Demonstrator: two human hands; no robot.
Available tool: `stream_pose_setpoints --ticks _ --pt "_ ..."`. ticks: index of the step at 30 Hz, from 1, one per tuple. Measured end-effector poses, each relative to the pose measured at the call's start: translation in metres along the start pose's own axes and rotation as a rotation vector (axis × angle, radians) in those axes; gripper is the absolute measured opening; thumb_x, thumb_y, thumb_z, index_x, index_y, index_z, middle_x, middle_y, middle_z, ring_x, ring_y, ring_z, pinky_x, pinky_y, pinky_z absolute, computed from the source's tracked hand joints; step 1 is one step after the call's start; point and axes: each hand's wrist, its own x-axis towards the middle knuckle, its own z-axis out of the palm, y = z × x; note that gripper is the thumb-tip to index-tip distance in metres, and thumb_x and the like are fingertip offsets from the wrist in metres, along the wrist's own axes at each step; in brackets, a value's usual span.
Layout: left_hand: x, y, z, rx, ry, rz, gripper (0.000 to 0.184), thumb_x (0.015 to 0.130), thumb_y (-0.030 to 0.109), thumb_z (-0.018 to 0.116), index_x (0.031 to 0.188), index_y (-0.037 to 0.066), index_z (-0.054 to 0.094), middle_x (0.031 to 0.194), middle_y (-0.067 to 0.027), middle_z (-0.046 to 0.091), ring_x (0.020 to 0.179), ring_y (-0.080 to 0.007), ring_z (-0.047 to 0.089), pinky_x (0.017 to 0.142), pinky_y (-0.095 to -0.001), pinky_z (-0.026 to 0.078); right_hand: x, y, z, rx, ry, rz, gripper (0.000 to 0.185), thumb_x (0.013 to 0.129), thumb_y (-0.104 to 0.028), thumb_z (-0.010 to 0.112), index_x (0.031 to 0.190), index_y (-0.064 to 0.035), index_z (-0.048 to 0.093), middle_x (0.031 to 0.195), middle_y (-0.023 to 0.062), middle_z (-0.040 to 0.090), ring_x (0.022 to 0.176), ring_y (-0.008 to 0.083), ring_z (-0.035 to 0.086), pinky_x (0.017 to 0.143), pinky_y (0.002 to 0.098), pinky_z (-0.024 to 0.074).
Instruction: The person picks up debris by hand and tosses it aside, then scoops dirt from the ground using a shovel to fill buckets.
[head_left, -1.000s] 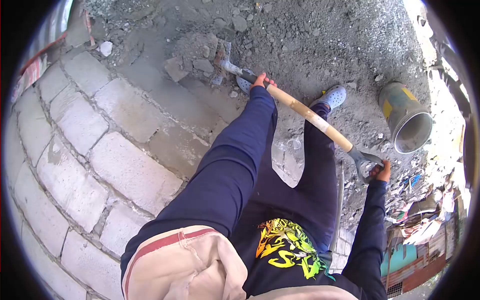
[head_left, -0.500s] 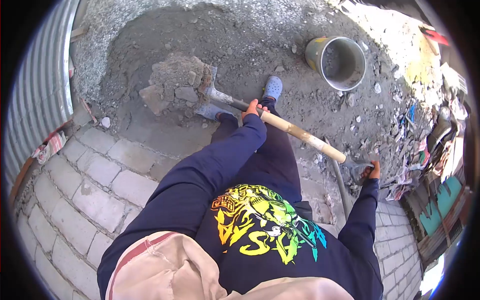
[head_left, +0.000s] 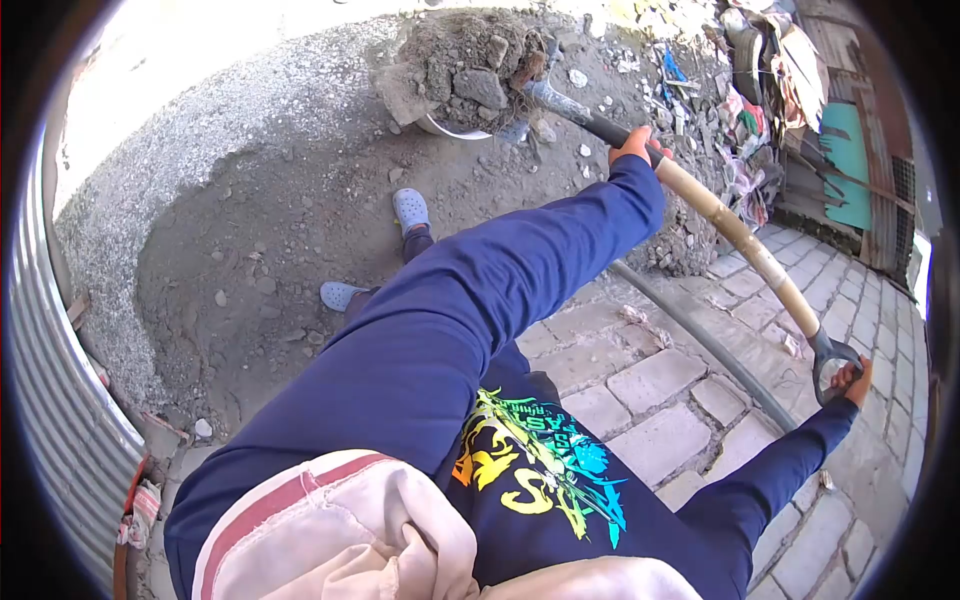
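Observation:
My left hand (head_left: 636,148) is closed around the dark lower socket of a shovel (head_left: 735,232), where it meets the wooden shaft. At the shaft's other end my right hand (head_left: 850,381) grips the D-shaped handle. On the blade, at the top of the view, lies a heap of soil and stones (head_left: 470,75), with a large grey stone on it. Just beneath the loaded blade, the pale rim of a bucket (head_left: 455,130) shows; the rest of the bucket is hidden by the load.
Corrugated metal (head_left: 65,400) stands at the left. Grey sand and gravel (head_left: 270,220) cover the ground around my shoes. Rubbish (head_left: 745,130) is piled at the upper right. A long pole (head_left: 700,335) lies over paving blocks (head_left: 655,385).
Both hands have swung the loaded shovel from the ground on the left to over the bucket. The view has turned, and the heap now hides most of the bucket.

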Motion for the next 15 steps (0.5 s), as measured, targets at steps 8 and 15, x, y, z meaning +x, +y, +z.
stream_pose_setpoints --ticks 8,15 --pt "-0.022 0.171 -0.081 0.895 -0.171 -0.026 0.074 0.080 0.042 0.067 0.133 0.008 0.029 0.130 -0.0260 0.041 0.104 -0.0410 0.054 0.081 -0.0570 0.051 -0.207 -0.008 0.300 -0.489 -0.067 -0.859 0.031 0.082 -0.034 0.056 0.067 -0.0064 0.057 0.052 0.0073 0.049 0.046 0.0205 0.049 0.045 0.0337 0.0396" --pt "-0.289 0.467 -0.327 1.292 0.367 0.341 0.059 0.085 0.041 0.060 0.132 0.012 0.040 0.124 -0.0127 0.052 0.109 -0.0294 0.053 0.082 -0.0477 0.050 -0.325 0.103 0.428 -0.722 -0.361 -0.940 0.048 0.070 -0.056 0.062 0.075 -0.0089 0.065 0.069 0.0139 0.065 0.067 0.0338 0.063 0.062 0.0419 0.0492"
